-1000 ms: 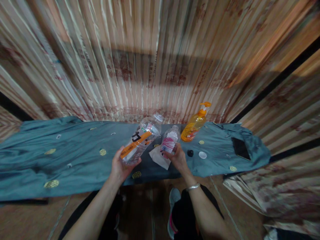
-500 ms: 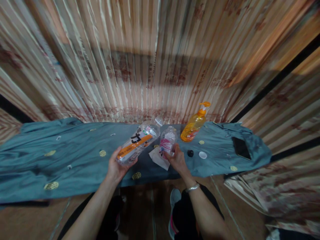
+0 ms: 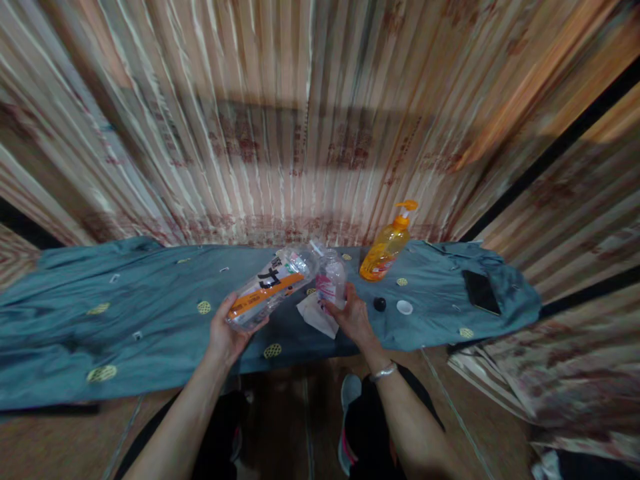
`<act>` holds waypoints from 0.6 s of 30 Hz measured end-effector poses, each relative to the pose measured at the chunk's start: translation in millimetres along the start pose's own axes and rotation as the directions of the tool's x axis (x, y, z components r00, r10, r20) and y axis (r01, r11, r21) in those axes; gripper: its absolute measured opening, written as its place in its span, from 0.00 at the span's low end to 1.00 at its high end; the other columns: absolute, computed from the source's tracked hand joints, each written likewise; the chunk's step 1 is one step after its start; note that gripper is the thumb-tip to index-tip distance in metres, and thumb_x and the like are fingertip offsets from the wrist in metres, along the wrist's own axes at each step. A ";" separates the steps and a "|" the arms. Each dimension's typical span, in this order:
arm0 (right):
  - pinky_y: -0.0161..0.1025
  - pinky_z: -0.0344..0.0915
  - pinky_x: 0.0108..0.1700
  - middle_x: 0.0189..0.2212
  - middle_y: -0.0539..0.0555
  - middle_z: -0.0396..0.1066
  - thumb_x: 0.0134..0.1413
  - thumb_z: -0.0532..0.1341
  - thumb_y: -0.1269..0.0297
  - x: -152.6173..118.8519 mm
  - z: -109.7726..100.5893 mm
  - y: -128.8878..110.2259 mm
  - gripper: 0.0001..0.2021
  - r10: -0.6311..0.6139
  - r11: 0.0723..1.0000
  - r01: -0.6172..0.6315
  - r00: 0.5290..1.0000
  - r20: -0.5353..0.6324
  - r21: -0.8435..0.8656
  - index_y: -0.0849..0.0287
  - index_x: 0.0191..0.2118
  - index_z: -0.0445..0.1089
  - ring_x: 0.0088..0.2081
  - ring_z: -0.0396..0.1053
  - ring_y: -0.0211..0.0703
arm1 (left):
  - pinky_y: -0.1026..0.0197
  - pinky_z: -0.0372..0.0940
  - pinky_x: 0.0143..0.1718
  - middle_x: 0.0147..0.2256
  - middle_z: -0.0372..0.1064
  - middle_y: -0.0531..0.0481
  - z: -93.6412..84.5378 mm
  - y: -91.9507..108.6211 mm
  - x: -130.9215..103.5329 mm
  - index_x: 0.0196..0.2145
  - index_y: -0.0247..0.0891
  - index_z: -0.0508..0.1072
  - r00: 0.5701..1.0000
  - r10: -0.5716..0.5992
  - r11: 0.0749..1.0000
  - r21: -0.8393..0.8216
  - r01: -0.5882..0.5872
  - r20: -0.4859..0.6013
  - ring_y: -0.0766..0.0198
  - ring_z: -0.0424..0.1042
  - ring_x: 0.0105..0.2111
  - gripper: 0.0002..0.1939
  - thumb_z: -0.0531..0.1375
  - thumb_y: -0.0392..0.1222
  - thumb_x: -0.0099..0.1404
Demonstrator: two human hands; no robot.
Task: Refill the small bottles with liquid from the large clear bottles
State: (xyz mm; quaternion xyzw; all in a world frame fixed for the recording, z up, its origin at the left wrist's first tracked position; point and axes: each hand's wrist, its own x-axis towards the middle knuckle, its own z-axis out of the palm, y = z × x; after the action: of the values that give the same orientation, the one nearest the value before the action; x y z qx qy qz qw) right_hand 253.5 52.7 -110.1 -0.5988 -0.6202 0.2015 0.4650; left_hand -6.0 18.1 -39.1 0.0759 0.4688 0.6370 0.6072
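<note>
My left hand (image 3: 231, 333) is wrapped round the base of a large clear plastic bottle (image 3: 270, 287) with an orange and white label. That bottle lies tilted, its neck up and to the right. My right hand (image 3: 351, 315) grips the lower part of a smaller clear bottle (image 3: 331, 275) with a pink label. The large bottle's neck is at the top of the small bottle; whether they touch I cannot tell. Under the small bottle lies a white tissue (image 3: 319, 318). To the right of my right hand are a black cap (image 3: 380, 304) and a white cap (image 3: 405, 307).
An orange pump bottle (image 3: 385, 252) stands at the back of the table, right of the small bottle. A black phone (image 3: 481, 292) lies near the right end. The blue-green tablecloth (image 3: 165, 313) is wrinkled. Behind it hangs a striped curtain (image 3: 280, 167).
The large bottle's neck has come lower, over the small bottle's mouth. The small bottle now leans slightly left. Both hands keep their grip.
</note>
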 end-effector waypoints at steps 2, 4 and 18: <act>0.52 0.75 0.44 0.37 0.56 0.79 0.51 0.70 0.55 0.0 -0.1 -0.8 0.23 -0.012 0.998 0.013 1.000 0.021 -0.057 0.55 0.52 0.69 0.39 0.78 0.55 | 0.50 0.78 0.24 0.31 0.81 0.42 0.3 0.1 -0.4 0.40 0.32 0.77 1.000 0.000 1.000 0.004 0.000 0.001 0.52 0.81 0.27 0.11 0.55 0.39 0.69; 0.49 0.75 0.43 0.37 0.57 0.79 0.53 0.70 0.54 0.0 0.1 -1.0 0.24 -0.024 0.994 0.027 0.999 0.032 -0.101 0.59 0.52 0.69 0.39 0.79 0.55 | 0.50 0.78 0.24 0.31 0.81 0.42 0.2 -0.2 -0.5 0.40 0.32 0.77 1.000 0.000 1.000 0.007 0.000 0.005 0.52 0.81 0.27 0.11 0.55 0.38 0.69; 0.49 0.75 0.40 0.37 0.59 0.79 0.56 0.68 0.50 1.2 2.2 5.7 0.23 -0.060 0.989 0.061 0.998 0.010 -0.135 0.58 0.51 0.67 0.36 0.78 0.55 | 0.49 0.79 0.26 0.33 0.82 0.40 -3.8 1.2 -6.4 0.40 0.33 0.78 0.998 -0.018 0.999 0.043 0.015 0.067 0.50 0.81 0.30 0.11 0.60 0.35 0.59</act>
State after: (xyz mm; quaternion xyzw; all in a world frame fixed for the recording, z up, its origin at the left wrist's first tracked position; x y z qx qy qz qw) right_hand 255.0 55.7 -115.4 -0.6091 -0.6518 0.1468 0.4274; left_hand -7.8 11.0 -37.3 0.1063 0.4620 0.6190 0.6262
